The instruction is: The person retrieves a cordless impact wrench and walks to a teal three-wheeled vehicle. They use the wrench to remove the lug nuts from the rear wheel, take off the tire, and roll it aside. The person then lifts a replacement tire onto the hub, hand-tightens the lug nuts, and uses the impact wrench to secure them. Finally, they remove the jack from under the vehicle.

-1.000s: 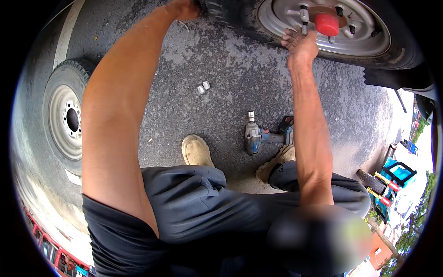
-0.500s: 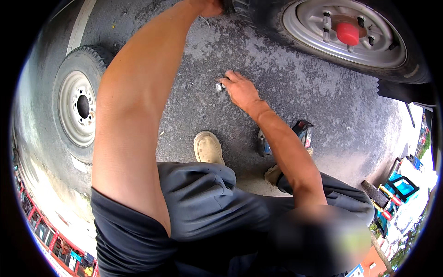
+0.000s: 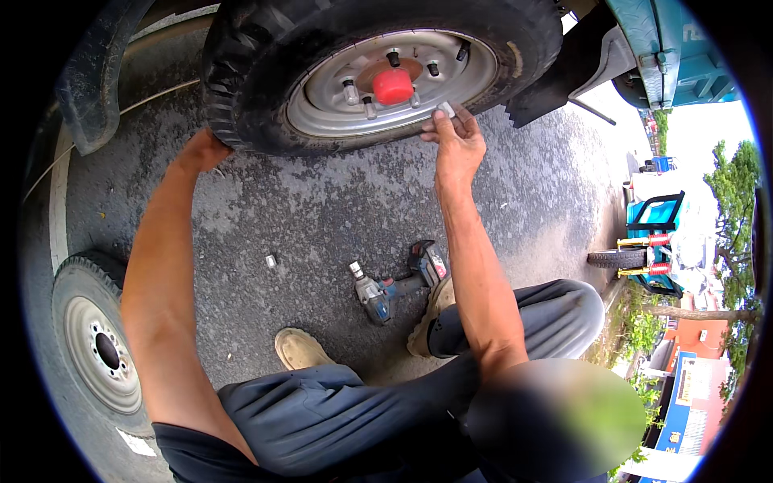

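Your right hand (image 3: 459, 145) pinches a nut (image 3: 445, 109) beside the rim (image 3: 322, 113), while your left hand (image 3: 203, 153) touches the tire (image 3: 241, 88), its grip impossible to tell.

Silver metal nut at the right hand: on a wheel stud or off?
Off. The silver metal nut is held in the bare right hand, near the silver steel rim's lower edge, apart from the bare black studs.

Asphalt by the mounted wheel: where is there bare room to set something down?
Bare: asphalt between mounted wheel and impact wrench, and right of the right forearm. Crowded: beside the right boot, where the impact wrench lies, and by the mounted wheel at the left hand.
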A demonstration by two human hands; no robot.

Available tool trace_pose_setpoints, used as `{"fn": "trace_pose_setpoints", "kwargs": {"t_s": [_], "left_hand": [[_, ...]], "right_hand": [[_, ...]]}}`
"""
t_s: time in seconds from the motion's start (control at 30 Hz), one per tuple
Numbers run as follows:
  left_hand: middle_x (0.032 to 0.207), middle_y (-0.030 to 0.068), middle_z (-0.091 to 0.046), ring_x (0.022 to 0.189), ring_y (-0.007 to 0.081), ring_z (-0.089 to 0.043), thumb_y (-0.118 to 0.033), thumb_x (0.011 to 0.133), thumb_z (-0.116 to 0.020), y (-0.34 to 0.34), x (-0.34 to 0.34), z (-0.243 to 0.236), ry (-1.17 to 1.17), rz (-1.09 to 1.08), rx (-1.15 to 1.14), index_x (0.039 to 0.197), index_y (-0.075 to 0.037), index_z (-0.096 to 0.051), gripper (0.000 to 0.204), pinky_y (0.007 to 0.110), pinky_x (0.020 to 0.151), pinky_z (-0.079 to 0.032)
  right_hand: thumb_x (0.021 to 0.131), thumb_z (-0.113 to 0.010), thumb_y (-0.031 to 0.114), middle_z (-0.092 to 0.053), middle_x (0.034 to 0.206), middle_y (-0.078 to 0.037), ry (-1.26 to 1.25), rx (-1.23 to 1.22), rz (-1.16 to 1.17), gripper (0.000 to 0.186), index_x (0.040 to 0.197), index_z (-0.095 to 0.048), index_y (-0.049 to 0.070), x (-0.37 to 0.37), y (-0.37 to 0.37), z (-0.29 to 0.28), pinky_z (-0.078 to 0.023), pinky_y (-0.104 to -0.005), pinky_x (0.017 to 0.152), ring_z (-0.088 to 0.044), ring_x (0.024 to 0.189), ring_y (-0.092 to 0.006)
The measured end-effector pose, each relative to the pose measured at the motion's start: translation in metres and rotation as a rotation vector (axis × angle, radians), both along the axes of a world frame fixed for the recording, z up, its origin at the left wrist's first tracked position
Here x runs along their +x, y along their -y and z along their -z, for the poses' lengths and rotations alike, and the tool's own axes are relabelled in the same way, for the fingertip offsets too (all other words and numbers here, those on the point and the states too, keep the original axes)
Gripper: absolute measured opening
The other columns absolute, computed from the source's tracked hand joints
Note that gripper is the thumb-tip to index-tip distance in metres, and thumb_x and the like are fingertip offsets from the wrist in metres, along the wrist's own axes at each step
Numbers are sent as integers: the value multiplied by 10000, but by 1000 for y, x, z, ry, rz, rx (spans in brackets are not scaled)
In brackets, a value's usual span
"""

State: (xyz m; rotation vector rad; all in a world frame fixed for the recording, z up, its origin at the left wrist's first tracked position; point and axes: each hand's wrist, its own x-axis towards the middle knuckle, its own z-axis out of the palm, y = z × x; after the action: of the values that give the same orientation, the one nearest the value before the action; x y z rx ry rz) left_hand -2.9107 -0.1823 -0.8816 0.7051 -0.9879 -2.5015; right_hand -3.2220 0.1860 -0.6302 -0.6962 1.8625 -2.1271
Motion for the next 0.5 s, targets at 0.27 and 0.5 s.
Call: {"fn": "trace_pose_setpoints", "kwargs": {"t_s": [0.27,0.5], "left_hand": [[1346,214,-661,1249,377,-618,-283,933,-709,-15,-13,-13,572,271,-1439,1298,-91,-664,416,443,972,-536],[1235,220,-705,1155,422,-651,-243,884,-716,-3,28,-42,871,299,-1412,1191,-65,-684,357,488,922,-527]], "right_hand": [[922,-758,7,-743,955,-225,-125,85,26,370,1175,-546,-158,-21,30,-25,-596,-270,586,-745,734,-206],[919,-759,-6,-742,933,-220,-194,76,8,352,1154,-542,-154,-12,43,-25,-592,-264,572,-745,720,-195]]}}
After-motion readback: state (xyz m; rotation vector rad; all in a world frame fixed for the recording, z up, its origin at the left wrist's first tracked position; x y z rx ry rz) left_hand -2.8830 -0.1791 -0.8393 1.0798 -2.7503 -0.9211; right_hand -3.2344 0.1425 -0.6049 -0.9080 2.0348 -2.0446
